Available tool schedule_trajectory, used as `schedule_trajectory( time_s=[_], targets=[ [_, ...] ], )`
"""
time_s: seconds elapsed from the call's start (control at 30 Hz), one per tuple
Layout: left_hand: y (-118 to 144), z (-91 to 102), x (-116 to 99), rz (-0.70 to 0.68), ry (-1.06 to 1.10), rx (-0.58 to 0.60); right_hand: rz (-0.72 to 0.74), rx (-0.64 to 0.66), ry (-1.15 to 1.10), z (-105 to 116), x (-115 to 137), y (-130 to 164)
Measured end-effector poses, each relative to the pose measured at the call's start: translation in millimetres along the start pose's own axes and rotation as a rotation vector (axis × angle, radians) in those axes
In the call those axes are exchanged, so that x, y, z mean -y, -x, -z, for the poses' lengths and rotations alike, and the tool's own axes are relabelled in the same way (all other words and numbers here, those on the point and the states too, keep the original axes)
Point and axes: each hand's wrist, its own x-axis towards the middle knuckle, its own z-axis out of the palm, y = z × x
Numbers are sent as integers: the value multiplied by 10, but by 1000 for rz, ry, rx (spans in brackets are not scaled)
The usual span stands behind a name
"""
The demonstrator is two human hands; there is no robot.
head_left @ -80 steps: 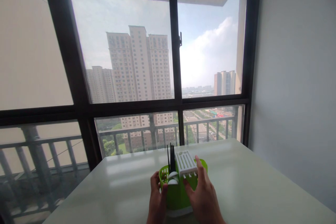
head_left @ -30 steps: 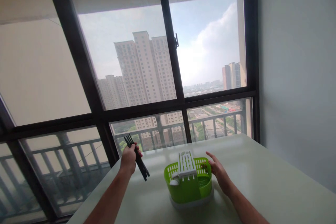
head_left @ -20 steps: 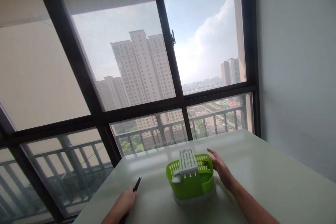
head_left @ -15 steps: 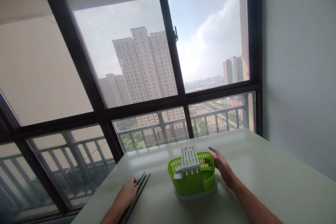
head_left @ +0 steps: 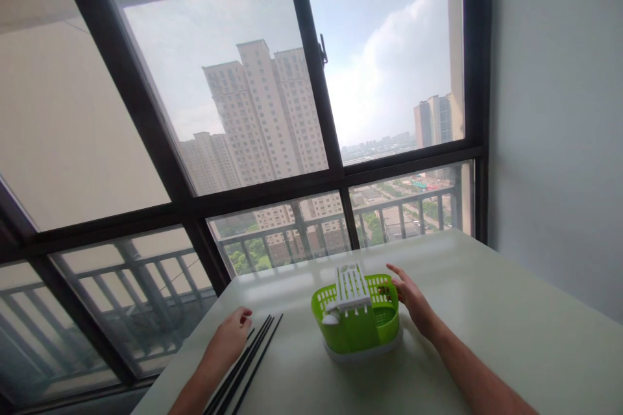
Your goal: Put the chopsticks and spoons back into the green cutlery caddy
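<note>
Several black chopsticks [head_left: 263, 350] lie side by side on the pale table, pointing away from me. Just left of them, my left hand [head_left: 234, 329] is loosely curled, with a gap at its fingers and no chopstick visibly in its grasp. A green slotted utensil basket [head_left: 348, 332] on a whitish base stands right of the chopsticks. Across its top sits a white slotted piece [head_left: 352, 285], with a white rounded, spoon-like part [head_left: 331, 318] at its front left. My right hand [head_left: 407, 298] holds the basket's right end, its fingers partly hidden behind the slotted wall.
The pale tabletop [head_left: 491, 324] reaches to a dark-framed window [head_left: 263, 191] at the back and left. Outside are a balcony railing [head_left: 146, 272] and tall buildings. A plain wall [head_left: 555, 110] runs along the right side.
My left hand has come away from the chopsticks, slightly left and upward. The chopsticks now lie more spread apart on the table. My right hand stays at the basket. The view has tilted slightly.
</note>
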Motion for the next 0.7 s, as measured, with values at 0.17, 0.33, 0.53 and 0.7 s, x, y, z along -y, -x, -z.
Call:
schedule_trajectory(
  time_s=[0.17, 0.33, 0.53, 0.7],
  targets=[
    [470, -128, -935, -371, 137, 274, -3, 26, -11, 23, -29, -10],
    [875, -283, -1627, -534, 242, 532, -3, 36, -19, 40, -53, -9],
    [796, -532, -1693, -560, 262, 500, -14, 41, -10, 56, -51, -13],
    [730, -521, -1711, -592, 158, 544, -12, 37, -2, 80, -91, -49]
  ],
)
